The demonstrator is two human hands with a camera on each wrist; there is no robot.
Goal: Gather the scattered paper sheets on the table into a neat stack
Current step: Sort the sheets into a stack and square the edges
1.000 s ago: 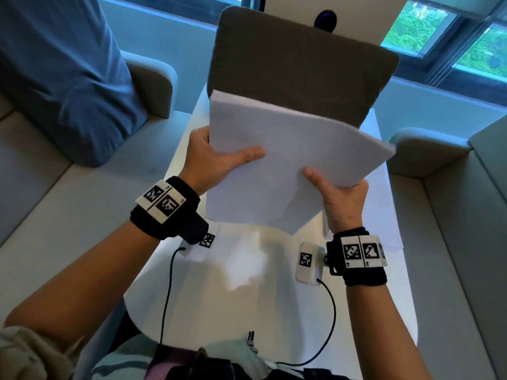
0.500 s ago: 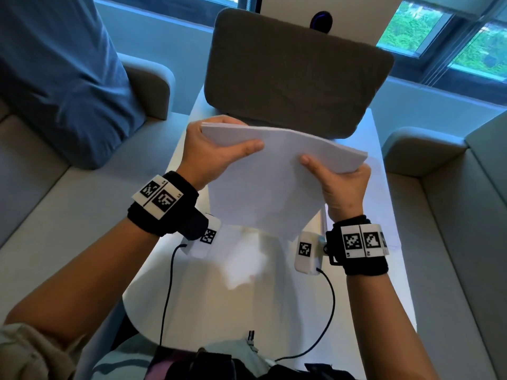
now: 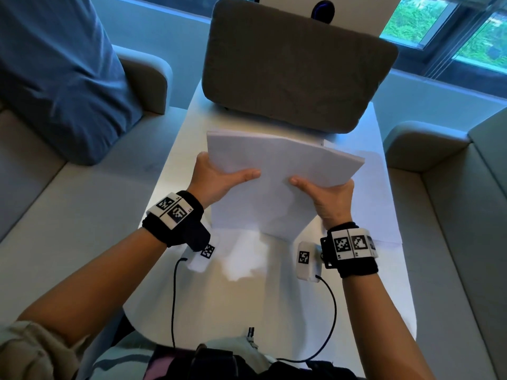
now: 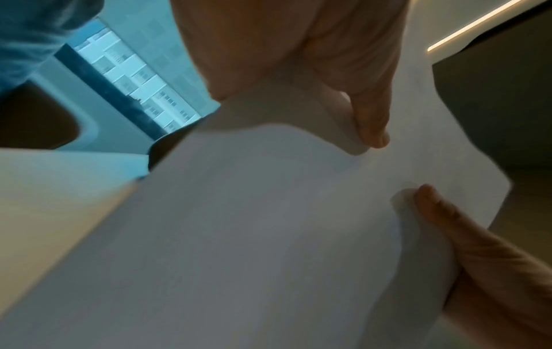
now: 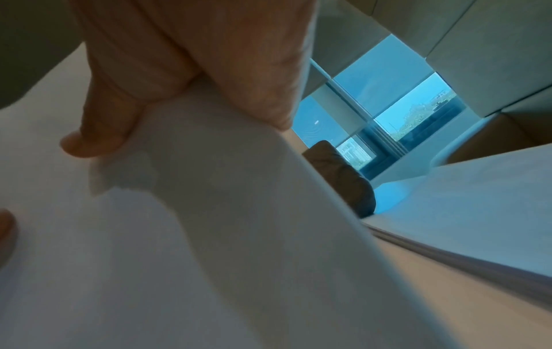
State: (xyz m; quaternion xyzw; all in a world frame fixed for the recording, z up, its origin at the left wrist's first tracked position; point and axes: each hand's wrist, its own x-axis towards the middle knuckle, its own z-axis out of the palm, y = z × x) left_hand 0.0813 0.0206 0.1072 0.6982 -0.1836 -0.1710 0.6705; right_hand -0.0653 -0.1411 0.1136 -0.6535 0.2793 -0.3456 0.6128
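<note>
Paper sheets, plain white and gathered into a stack (image 3: 277, 171), sit tilted between my two hands above the long white table (image 3: 247, 292), the stack's lower corner pointing down toward the tabletop; whether it touches I cannot tell. From the head view my left hand (image 3: 216, 179) grips the stack's left edge with the thumb laid across the top sheet, and my right hand (image 3: 329, 198) grips the right side the same way, thumb on top. One more white sheet (image 3: 381, 204) lies flat on the table just beside my right hand. Beyond the stack a brown-grey rectangular cushion (image 3: 296, 67) stands at the table's far end, and a blue pillow (image 3: 55, 72) leans on the grey sofa to my left. From the left wrist view my left hand (image 4: 313, 59) pinches the white sheets (image 4: 239, 224), and my right hand's thumb (image 4: 466, 231) presses on them lower right. From the right wrist view my right hand (image 5: 179, 70) closes round the paper's edge (image 5: 209, 236), and the loose sheet's (image 5: 477, 200) edge shows at the right.
</note>
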